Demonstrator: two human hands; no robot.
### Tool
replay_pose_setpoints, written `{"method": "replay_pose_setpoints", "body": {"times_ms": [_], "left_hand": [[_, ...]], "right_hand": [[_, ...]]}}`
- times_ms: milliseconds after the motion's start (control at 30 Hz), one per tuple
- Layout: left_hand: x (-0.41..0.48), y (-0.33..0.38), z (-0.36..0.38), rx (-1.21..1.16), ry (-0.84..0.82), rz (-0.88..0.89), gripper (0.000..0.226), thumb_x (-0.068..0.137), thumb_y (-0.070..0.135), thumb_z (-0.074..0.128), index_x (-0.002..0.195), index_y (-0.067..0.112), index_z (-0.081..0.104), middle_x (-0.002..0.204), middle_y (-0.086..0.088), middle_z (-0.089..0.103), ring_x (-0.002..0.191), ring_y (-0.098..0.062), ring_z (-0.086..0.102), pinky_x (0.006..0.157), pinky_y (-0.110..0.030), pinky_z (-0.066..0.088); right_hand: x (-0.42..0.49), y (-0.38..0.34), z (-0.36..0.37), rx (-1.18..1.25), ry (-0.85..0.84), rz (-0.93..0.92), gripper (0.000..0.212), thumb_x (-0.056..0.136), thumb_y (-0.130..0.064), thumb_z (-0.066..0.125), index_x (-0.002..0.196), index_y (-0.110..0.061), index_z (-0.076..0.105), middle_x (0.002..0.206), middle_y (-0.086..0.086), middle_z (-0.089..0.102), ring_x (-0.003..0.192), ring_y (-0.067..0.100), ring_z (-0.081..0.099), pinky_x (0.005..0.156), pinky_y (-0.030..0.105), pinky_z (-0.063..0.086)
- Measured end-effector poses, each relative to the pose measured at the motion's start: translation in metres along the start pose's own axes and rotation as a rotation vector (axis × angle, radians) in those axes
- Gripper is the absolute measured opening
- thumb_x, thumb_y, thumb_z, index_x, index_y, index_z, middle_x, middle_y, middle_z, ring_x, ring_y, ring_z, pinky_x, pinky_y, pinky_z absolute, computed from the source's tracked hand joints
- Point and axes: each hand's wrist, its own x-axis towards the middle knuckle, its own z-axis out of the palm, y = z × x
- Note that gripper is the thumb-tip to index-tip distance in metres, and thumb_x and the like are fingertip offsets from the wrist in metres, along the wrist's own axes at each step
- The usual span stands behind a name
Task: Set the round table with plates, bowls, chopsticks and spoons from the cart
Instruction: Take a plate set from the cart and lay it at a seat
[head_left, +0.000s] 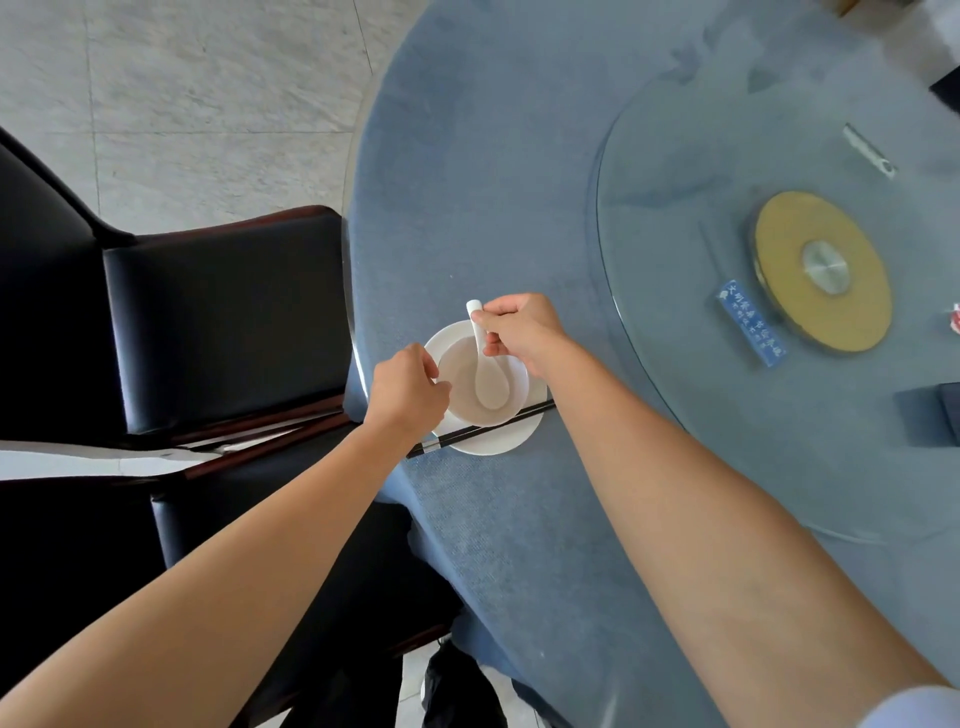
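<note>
A white plate (501, 439) lies near the left edge of the round table, which wears a blue cloth (467, 208). A white bowl (462, 402) stands on the plate. Inside the bowl rests a white spoon (485, 382), head down and handle pointing away. My right hand (519, 330) pinches the spoon's handle. My left hand (408, 392) is at the bowl's left rim, fingers curled against it. A pair of dark chopsticks (483, 428) lies across the plate's near side, just in front of the bowl.
Two black leather chairs (218, 322) stand tight against the table's left side. A glass turntable (727, 338) with a gold hub (823, 270) covers the table's middle. On it are a blue sign (750, 322) and a metal piece (870, 150). Dark objects (930, 413) sit at the right.
</note>
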Motion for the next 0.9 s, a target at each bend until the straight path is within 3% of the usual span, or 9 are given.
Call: {"method": "replay_pose_setpoints", "body": {"times_ms": [67,167,333,467,533,600,733,800,900], "left_hand": [[0.000,-0.001,-0.001,0.013,-0.013,0.011,0.010,0.087,0.013,0.062,0.091,0.017,0.054,0.087,-0.008,0.069,0.073,-0.021,0.070,0.063,-0.034,0.057],[-0.004,-0.002,-0.003,0.011,-0.045,0.027,0.013,0.087,0.011,0.060,0.088,0.020,0.051,0.085,-0.005,0.070,0.063,-0.016,0.070,0.050,-0.022,0.048],[-0.018,-0.002,-0.006,0.043,-0.074,0.044,0.012,0.087,0.012,0.056,0.095,0.020,0.053,0.095,-0.005,0.068,0.072,-0.019,0.069,0.054,-0.025,0.050],[-0.048,0.009,-0.005,0.048,-0.072,0.089,0.015,0.085,0.014,0.048,0.098,0.019,0.054,0.092,-0.006,0.064,0.075,-0.027,0.069,0.064,-0.038,0.060],[-0.069,0.019,-0.001,0.094,-0.093,0.160,0.014,0.085,0.015,0.048,0.095,0.019,0.056,0.090,-0.006,0.062,0.073,-0.026,0.067,0.059,-0.036,0.058],[-0.093,0.029,0.006,0.190,-0.128,0.266,0.011,0.089,0.015,0.047,0.092,0.017,0.057,0.088,-0.005,0.061,0.068,-0.022,0.061,0.050,-0.028,0.048],[-0.161,0.043,0.037,0.573,-0.227,0.557,0.016,0.092,0.016,0.046,0.091,0.012,0.062,0.100,-0.015,0.067,0.095,-0.037,0.063,0.071,-0.034,0.047],[-0.208,0.042,0.062,0.776,-0.289,0.651,0.025,0.092,0.018,0.047,0.108,0.010,0.064,0.117,-0.017,0.065,0.109,-0.037,0.061,0.084,-0.038,0.048],[-0.300,0.032,0.106,1.008,-0.411,0.795,0.032,0.090,0.017,0.048,0.117,0.008,0.062,0.125,-0.020,0.062,0.114,-0.039,0.060,0.087,-0.039,0.049]], "right_hand": [[-0.006,0.002,0.001,0.030,0.010,-0.017,0.015,0.088,-0.013,0.074,0.093,0.000,0.070,0.065,0.009,0.060,0.054,0.018,0.056,0.073,0.036,0.061],[-0.019,0.006,-0.001,0.094,0.060,-0.003,0.022,0.086,-0.006,0.073,0.106,0.003,0.066,0.075,0.013,0.064,0.062,0.022,0.062,0.073,0.038,0.062],[-0.053,0.020,-0.018,0.091,0.188,0.025,0.015,0.088,-0.005,0.066,0.103,-0.007,0.065,0.084,0.006,0.067,0.065,0.023,0.070,0.076,0.038,0.062],[-0.097,0.037,-0.036,0.098,0.206,0.030,0.008,0.089,-0.003,0.059,0.090,-0.007,0.066,0.085,0.010,0.066,0.060,0.020,0.067,0.063,0.031,0.062],[-0.123,0.046,-0.042,0.045,0.213,0.027,0.010,0.088,-0.005,0.057,0.091,-0.007,0.067,0.083,0.013,0.067,0.061,0.021,0.065,0.059,0.031,0.061],[-0.154,0.058,-0.049,-0.131,0.210,0.010,0.012,0.090,-0.011,0.056,0.089,-0.008,0.068,0.085,0.016,0.070,0.066,0.025,0.065,0.066,0.038,0.061],[-0.242,0.105,-0.064,-0.592,0.263,-0.062,0.022,0.094,-0.019,0.054,0.101,-0.004,0.068,0.106,0.020,0.070,0.098,0.036,0.064,0.079,0.037,0.051],[-0.297,0.143,-0.069,-0.672,0.292,-0.051,0.024,0.094,-0.018,0.051,0.106,-0.005,0.067,0.114,0.023,0.067,0.106,0.039,0.062,0.081,0.036,0.049],[-0.390,0.212,-0.082,-0.643,0.347,0.090,0.025,0.089,-0.013,0.047,0.107,-0.009,0.065,0.116,0.022,0.065,0.107,0.039,0.062,0.078,0.033,0.046]]}}
